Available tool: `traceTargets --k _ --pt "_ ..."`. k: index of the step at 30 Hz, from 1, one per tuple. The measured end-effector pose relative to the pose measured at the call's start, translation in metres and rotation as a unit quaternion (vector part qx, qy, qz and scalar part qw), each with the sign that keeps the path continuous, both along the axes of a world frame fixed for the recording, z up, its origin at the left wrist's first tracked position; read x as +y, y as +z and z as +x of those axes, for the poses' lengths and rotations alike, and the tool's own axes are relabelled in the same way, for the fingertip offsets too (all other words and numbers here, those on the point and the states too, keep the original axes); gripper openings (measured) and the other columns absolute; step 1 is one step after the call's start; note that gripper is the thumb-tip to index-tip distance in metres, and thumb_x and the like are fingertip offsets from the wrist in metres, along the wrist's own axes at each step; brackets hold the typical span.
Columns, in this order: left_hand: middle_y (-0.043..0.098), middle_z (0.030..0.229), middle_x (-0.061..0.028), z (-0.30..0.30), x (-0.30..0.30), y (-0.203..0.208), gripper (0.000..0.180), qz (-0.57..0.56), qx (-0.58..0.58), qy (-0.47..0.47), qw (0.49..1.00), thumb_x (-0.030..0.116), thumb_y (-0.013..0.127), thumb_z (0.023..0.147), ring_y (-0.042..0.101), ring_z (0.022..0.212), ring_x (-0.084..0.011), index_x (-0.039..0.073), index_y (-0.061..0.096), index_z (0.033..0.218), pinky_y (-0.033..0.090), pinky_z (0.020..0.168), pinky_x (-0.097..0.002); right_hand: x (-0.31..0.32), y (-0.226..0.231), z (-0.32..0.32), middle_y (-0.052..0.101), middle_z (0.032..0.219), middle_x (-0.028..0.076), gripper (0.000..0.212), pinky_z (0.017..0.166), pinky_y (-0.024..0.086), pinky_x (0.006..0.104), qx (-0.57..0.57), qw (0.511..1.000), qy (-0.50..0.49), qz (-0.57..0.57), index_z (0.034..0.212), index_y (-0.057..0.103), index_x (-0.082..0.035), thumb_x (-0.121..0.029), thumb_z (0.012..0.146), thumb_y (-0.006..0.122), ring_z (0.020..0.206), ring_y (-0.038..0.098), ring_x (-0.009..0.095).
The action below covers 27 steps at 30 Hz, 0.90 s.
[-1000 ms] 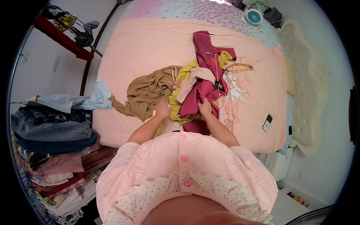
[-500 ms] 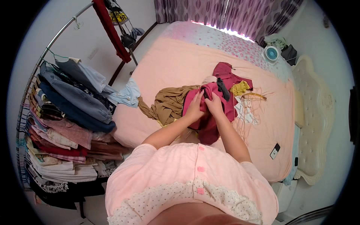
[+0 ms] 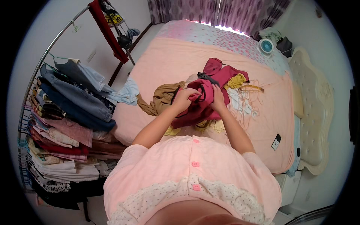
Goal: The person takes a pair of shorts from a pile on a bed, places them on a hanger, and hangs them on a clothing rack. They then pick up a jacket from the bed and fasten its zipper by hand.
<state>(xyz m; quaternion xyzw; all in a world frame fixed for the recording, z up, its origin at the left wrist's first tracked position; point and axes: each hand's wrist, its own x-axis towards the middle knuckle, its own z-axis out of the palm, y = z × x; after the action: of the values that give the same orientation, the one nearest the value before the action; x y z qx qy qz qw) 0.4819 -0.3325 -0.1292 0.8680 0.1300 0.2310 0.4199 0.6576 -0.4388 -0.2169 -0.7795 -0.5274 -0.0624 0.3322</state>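
A dark red garment with black edging [image 3: 192, 114] hangs bunched between my hands over the near part of the bed. My left hand [image 3: 183, 98] pinches its edge beside the black trim. At the other side, my right hand [image 3: 218, 98] grips the same cloth, its fingertips partly lost in the folds. Beyond the garment lie a dark grey piece [image 3: 207, 78] and more dark red cloth [image 3: 228, 78]. A crumpled brown garment [image 3: 165, 96] rests to the left of my left hand, and yellow cloth [image 3: 237, 81] sits right of the red pile.
Pinkish cords [image 3: 255, 98] tangle over white cloth [image 3: 237, 101] on the peach-covered bed [image 3: 165, 52]. A phone [image 3: 276, 142] lies near the right edge, and a small fan [image 3: 266, 46] stands at the far right. A rail of hanging clothes [image 3: 75, 101] fills the left side.
My left hand has shifted left and now pinches the garment's edge, while my right hand has turned its fingers up. The dark red cloth is spread wider and its lower part has risen.
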Motion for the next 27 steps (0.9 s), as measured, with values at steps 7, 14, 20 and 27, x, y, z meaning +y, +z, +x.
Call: traceTargets --k 7,14,20,27 --pt "0.058 0.081 -0.0096 -0.015 0.011 0.012 0.02 -0.003 -0.132 -0.053 0.99 -0.006 0.05 0.068 0.054 0.079 -0.0209 0.002 0.058 0.084 0.042 0.072 -0.027 0.016 0.041 -0.002 0.053 0.099 0.018 0.042 0.077 0.041 0.0394 0.102 0.982 0.141 -0.071 0.102 0.051 -0.007 -0.012 0.062 0.059 0.087 0.052 0.034" --pt "0.055 0.099 -0.0113 -0.024 0.054 -0.015 0.035 -0.178 0.005 0.124 0.976 -0.001 0.053 0.066 0.051 0.095 -0.0192 0.001 0.051 0.101 0.039 0.082 -0.0274 0.022 0.005 0.026 0.06 0.08 0.012 0.029 0.068 0.043 0.0291 0.277 0.951 0.051 0.131 0.092 0.056 -0.004 0.002 0.064 0.053 0.075 0.058 0.022" --pt "0.019 0.132 -0.0212 -0.018 0.046 0.002 0.108 -0.14 0.136 -0.028 0.98 0.021 0.073 0.056 0.021 0.123 -0.0274 0.007 -0.002 0.132 0.02 0.099 -0.0295 -0.004 0.089 -0.011 0.059 0.076 0.009 0.019 0.065 0.042 0.0254 0.296 0.92 0.055 0.249 0.085 0.054 -0.001 0.002 0.066 0.053 0.072 0.055 0.015" --pt "0.046 0.112 -0.0115 0.018 0.023 0.015 0.071 -0.259 -0.02 -0.121 0.958 0.004 0.061 0.062 0.045 0.101 -0.0197 0.006 0.029 0.126 0.036 0.086 -0.0276 -0.003 0.093 -0.048 0.053 0.08 0.021 0.023 0.069 0.041 0.0378 0.196 0.966 0.029 0.164 0.086 0.048 0.001 -0.004 0.064 0.055 0.082 0.05 0.039"
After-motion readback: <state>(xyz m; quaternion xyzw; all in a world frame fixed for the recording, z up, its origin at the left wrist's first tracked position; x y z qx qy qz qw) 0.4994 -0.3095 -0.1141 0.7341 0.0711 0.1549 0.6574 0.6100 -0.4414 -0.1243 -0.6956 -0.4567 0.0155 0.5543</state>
